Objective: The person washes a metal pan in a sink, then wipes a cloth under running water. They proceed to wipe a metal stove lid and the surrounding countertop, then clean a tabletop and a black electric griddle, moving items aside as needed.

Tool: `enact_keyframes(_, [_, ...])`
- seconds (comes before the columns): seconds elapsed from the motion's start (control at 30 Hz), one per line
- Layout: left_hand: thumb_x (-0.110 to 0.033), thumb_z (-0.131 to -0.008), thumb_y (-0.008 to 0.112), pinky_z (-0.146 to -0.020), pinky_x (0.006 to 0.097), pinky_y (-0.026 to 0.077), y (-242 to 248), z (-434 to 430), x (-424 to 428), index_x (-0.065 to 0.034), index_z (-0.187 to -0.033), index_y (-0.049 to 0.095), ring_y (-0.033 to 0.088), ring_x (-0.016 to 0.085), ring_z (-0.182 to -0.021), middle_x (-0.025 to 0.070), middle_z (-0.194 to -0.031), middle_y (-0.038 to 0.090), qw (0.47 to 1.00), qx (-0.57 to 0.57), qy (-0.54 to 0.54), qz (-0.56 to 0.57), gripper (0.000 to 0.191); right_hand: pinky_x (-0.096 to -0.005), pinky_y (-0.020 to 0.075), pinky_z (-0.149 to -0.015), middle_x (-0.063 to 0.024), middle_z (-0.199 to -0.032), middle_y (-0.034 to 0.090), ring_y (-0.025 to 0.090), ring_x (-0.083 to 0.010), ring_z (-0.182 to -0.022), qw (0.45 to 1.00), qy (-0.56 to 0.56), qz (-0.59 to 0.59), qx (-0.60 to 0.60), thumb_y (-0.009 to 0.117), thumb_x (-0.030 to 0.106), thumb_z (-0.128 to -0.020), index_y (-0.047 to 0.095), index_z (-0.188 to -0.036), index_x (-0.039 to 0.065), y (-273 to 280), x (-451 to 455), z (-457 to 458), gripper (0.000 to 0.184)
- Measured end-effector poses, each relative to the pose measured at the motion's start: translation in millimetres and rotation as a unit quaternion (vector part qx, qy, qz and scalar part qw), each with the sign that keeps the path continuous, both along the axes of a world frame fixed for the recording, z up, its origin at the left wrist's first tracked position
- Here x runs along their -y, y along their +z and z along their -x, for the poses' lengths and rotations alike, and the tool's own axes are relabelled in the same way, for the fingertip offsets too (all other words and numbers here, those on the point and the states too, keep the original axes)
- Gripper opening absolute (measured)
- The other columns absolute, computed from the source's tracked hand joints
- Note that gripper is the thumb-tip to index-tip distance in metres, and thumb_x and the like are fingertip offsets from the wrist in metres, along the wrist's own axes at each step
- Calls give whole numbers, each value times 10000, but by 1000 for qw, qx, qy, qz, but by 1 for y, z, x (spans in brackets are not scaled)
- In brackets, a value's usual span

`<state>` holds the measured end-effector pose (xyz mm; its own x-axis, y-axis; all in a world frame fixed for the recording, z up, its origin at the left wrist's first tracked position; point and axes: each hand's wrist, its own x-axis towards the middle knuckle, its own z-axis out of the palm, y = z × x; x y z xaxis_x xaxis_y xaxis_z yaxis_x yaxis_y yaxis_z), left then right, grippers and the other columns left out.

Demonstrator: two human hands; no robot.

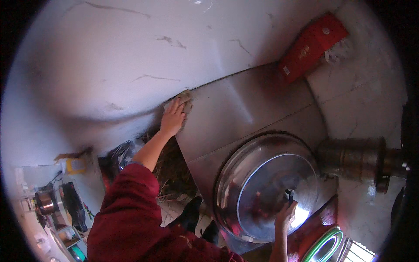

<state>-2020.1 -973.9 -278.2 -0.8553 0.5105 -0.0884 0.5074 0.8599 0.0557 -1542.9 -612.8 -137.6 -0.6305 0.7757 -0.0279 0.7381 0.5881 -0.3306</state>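
Note:
A greyish-brown cloth point(185, 97) lies flat at the edge of a grey tiled counter point(222, 108), against the marbled white wall. My left hand point(173, 118) presses on it with fingers extended. A large round metal lid point(258, 183) covers a wide pan set into the counter. My right hand point(286, 213) grips the dark handle point(290, 194) on top of this lid. Red sleeves cover part of my arms.
A red box point(314, 47) stands at the counter's far corner. Right of the lid is a metal cylinder with a pipe point(353, 159). A green-rimmed basin point(324, 245) sits at lower right; dry twigs point(173, 170) lie below the counter, and shelves point(67, 234) stand lower left.

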Motion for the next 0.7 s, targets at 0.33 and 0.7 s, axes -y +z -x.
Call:
enact_keyframes(0.33, [-71,-923,531,-812,332,520,17,-30,38,-27,-1064,726,691,266,-873,173,-949,725,913,88,262,-300,244,-554,439,-690,-266,-891,598,578,-476,-806,1000,2,-1,-12,563,81,-899,491,-1030,-8,-2,-2,1,174])
enact_keyframes(0.7, [-316,-1022,480,-1154,438,266,24,-26,-133,-198,-1413,516,389,270,-1395,64,-1489,465,980,11,-152,-130,411,-529,463,-693,-248,-873,619,604,-450,-802,1000,16,-8,-25,572,64,-881,504,-1057,-18,-6,-4,-1,206])
